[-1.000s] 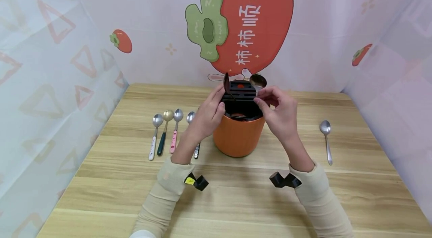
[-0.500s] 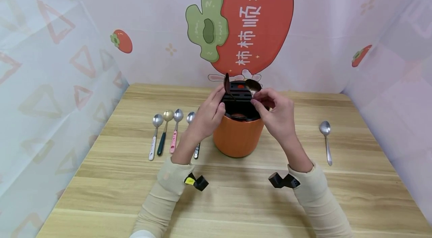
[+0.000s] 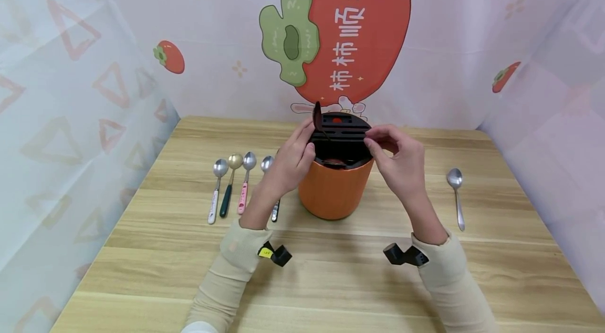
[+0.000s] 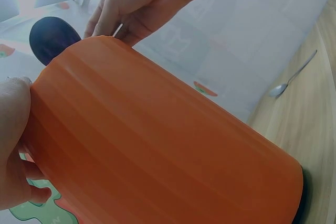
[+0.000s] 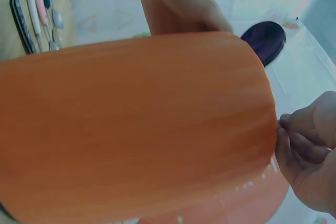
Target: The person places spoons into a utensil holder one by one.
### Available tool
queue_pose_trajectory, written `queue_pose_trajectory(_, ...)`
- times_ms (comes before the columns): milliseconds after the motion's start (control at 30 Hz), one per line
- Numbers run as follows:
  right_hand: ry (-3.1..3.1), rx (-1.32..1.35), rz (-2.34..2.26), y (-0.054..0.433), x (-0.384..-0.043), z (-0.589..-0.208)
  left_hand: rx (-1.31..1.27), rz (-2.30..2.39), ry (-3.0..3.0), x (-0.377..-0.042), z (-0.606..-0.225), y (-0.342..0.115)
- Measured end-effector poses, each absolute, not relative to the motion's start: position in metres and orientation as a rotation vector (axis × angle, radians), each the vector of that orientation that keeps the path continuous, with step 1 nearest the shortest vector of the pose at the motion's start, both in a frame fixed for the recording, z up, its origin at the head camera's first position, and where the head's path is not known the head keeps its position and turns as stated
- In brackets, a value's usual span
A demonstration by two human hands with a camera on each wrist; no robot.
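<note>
An orange utensil holder with a black slotted insert stands mid-table. My left hand holds its left side, fingers and thumb spread around the wall near the rim. Close to those fingers a dark-looking spoon stands bowl up in the holder; its dark bowl also shows in the left wrist view. My right hand is at the right rim, thumb and forefinger nearly together. In the right wrist view the rim hides the fingertips of the right hand, so whether they pinch anything is unclear.
Left of the holder lie spoons with a white handle, a dark green handle, a pink handle and a black patterned handle. A plain metal spoon lies right. A printed cloth stands behind the table.
The spoon bowl above my right fingers tipped left and lower, then went out of sight. My right hand has shifted slightly right to the rim. The left hand stays where it was.
</note>
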State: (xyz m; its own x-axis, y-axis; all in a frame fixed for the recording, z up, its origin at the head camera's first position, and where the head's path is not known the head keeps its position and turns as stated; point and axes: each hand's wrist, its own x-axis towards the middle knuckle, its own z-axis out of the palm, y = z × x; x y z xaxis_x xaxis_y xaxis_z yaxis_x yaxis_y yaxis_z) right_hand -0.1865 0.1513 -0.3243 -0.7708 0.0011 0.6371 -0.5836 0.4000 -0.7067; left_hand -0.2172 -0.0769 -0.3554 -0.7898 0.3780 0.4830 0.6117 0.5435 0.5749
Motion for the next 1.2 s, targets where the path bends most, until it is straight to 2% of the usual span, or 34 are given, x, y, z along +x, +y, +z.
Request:
queue_pose_trajectory(667,-2.254,0.267,1.242,0.219,-0.178,-0.357,-0.822,-1.083,-2.483,-0.218,-0.356,-0.077)
queue_pose_trajectory(1200,-2.539,0.009,0.98,0.297,-0.169,-0.392,-0.821,-1.096,-2.493,-0.217,-0.356,-0.078)
